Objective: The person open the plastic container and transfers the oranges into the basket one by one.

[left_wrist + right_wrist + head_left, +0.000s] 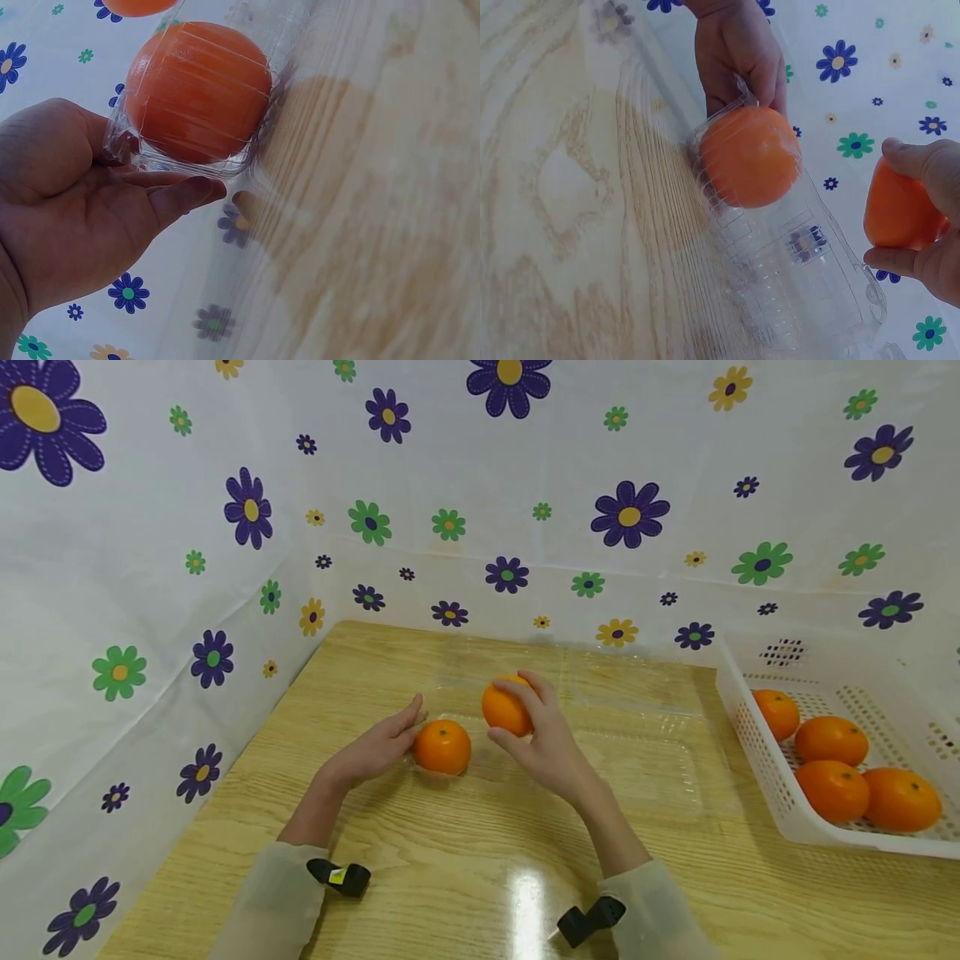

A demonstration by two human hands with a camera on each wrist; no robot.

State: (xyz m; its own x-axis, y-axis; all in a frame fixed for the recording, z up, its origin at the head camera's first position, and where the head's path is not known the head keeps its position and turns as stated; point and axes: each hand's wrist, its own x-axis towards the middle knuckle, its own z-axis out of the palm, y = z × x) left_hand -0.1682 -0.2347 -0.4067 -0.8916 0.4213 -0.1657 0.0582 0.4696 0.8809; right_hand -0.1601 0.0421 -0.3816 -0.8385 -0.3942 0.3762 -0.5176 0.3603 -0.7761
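A clear plastic container (802,277) lies on the table with one orange (442,747) at its left end. My left hand (378,745) is at that end, thumb and fingers pinching the container's rim, as the left wrist view shows beside the orange (199,94). My right hand (546,739) holds a second orange (507,705) between thumb and fingers, raised over the container to the right of the first one. In the right wrist view this held orange (901,210) is apart from the container's edge.
To the right stands a white perforated basket (780,810) with several oranges (831,741) in it. More clear plastic (637,768) lies on the wooden table (420,877) between container and basket. A flower-print sheet (480,468) rises behind and on the left.
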